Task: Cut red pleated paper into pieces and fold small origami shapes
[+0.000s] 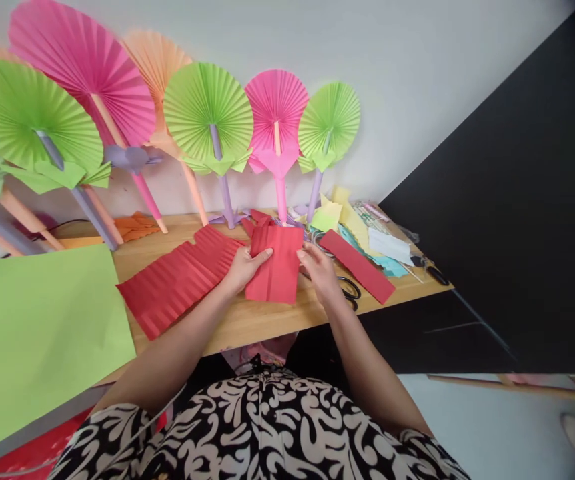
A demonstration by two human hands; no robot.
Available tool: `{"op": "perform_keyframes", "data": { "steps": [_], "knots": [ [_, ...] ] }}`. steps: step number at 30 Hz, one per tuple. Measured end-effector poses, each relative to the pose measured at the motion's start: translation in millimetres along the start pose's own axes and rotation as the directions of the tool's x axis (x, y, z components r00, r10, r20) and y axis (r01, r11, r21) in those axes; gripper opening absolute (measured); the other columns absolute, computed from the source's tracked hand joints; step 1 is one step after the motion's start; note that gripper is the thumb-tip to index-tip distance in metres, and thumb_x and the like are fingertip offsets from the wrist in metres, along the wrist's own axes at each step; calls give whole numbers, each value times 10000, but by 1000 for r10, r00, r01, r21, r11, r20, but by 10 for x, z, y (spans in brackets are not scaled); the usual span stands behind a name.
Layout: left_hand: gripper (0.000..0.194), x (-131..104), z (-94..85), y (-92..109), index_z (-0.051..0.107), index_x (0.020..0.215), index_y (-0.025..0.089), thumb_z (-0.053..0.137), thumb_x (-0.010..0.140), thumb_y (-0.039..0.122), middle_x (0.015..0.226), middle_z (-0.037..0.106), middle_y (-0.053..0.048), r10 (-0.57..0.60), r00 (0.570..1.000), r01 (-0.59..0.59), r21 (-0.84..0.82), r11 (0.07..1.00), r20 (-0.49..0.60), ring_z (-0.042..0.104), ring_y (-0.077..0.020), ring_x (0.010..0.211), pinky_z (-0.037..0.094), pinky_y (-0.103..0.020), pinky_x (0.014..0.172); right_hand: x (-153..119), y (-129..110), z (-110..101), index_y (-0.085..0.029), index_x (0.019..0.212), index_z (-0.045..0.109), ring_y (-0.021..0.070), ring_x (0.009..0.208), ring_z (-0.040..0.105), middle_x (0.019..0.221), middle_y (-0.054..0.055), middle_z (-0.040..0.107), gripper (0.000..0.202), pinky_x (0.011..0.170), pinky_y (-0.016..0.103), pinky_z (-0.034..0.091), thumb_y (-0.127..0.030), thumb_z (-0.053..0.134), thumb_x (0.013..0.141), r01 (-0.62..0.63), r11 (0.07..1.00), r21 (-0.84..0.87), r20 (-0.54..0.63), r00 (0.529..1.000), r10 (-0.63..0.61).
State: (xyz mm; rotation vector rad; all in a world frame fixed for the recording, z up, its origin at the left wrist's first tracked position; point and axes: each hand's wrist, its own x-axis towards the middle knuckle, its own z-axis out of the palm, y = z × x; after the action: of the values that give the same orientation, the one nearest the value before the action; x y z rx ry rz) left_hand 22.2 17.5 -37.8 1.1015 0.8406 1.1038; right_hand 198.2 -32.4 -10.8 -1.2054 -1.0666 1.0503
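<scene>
The left hand [244, 268] and the right hand [317, 269] pinch the opposite side edges of a creased red paper [276, 270], which lies between them on the wooden table [262, 319]. A pleated red sheet [177, 280] lies just left of it; scissors [350, 291] rest beside the right hand, near a red strip [357, 265]. Paper fans [207, 113] lean on the wall behind; no writing is legible.

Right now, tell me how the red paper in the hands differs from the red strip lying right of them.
The red paper is wider and creased with pleats; the red strip is narrow, long and flat. The paper is held by the left hand and the right hand; the strip lies untouched on the wooden table, slanting away. Both are the same red.
</scene>
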Motion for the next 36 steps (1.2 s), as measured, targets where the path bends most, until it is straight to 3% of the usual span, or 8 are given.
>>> {"op": "perform_keyframes", "data": {
  "steps": [5,10,16,23,27,30,32,36],
  "knots": [
    [515,-21,40,-68,731,876,111,826,684,580,840,751,-80,21,998,-22,21,1000,61,685,-205,730,550,-310,689,115,10,59,-191,867,712,194,746,653,818,20,740,272,681,308,521,-410,736,708,17,998,-63,-42,999,-20],
    [490,55,-14,-57,690,827,143,782,701,608,815,704,-15,129,992,-129,49,990,0,628,-156,741,507,-262,711,59,68,75,-191,844,711,180,704,632,783,5,722,254,667,304,508,-395,730,694,-1,997,-81,-43,999,-3],
    [427,42,-8,-89,647,713,151,782,719,556,706,626,4,157,987,-161,119,980,47,555,-137,681,452,-234,633,57,56,109,-191,780,705,184,713,640,760,9,715,216,685,312,519,-385,755,699,-9,995,-102,-71,997,2],
    [423,105,-72,-141,634,744,162,734,764,573,703,598,24,210,977,-211,111,971,21,529,-122,663,436,-229,627,116,36,-141,-203,734,666,139,590,577,644,-26,652,216,559,262,479,-395,741,671,-15,995,-103,-134,991,1],
    [419,122,-73,-148,659,778,159,740,764,569,725,618,19,233,973,-233,87,969,8,538,-123,669,434,-229,625,55,4,-277,-212,804,677,133,606,598,694,-16,675,231,562,254,489,-411,725,697,-14,997,-72,-175,984,1],
    [423,113,-56,-152,675,802,155,746,763,570,756,642,11,239,971,-238,68,969,1,555,-124,687,441,-227,634,-24,29,-228,-231,946,711,163,727,670,849,15,740,300,635,279,530,-458,697,750,-29,999,-42,-132,991,23],
    [435,101,-41,-152,674,788,151,756,755,577,749,649,8,231,973,-231,60,971,7,563,-124,681,452,-230,641,-68,83,-136,-227,986,730,191,807,695,925,28,761,348,697,300,550,-447,746,716,-45,998,-38,-69,997,43],
    [470,66,-19,-127,698,873,147,758,753,598,829,701,-13,195,980,-197,46,979,37,615,-142,739,496,-253,706,-90,196,28,-174,816,733,215,732,692,799,38,759,290,687,333,552,-414,789,663,-83,995,-59,-8,997,82]
  ]
}}
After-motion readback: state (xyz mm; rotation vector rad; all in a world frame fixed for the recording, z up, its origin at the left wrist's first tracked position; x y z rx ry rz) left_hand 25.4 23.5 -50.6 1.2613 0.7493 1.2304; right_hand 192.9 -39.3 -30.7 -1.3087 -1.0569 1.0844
